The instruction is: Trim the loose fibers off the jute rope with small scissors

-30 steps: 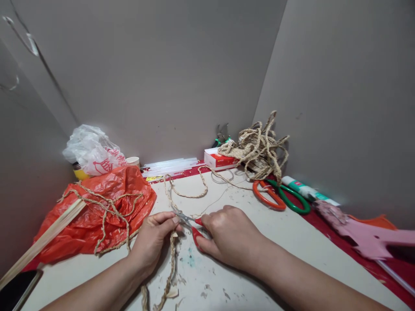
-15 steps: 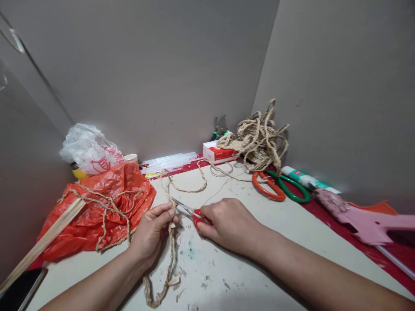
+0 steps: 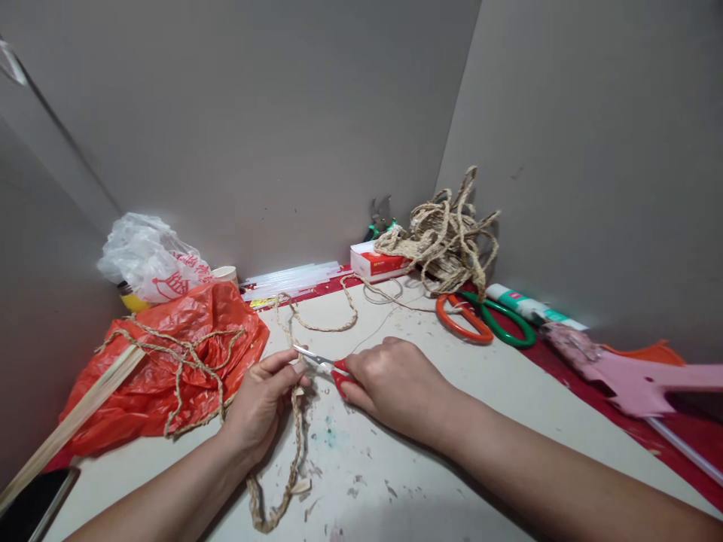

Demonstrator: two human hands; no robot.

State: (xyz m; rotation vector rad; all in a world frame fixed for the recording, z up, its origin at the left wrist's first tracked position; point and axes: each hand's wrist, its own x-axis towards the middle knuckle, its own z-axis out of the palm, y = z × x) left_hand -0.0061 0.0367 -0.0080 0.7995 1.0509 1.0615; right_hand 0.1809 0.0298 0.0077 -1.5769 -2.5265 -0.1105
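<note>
Left hand [image 3: 260,406] pinching braided straw rope [image 3: 294,444], strand running lengthwise toward the body. Right hand [image 3: 395,391] closed around small red scissors [image 3: 324,363], blades barely parted, crossing the rope just beside left fingertips.

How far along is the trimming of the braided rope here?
Done: straw scraps already litter the table. In hand: the left hand pinches the braided straw rope while the right hand closes small red-handled scissors on it. Left: a tangled rope heap lies untouched.
</note>
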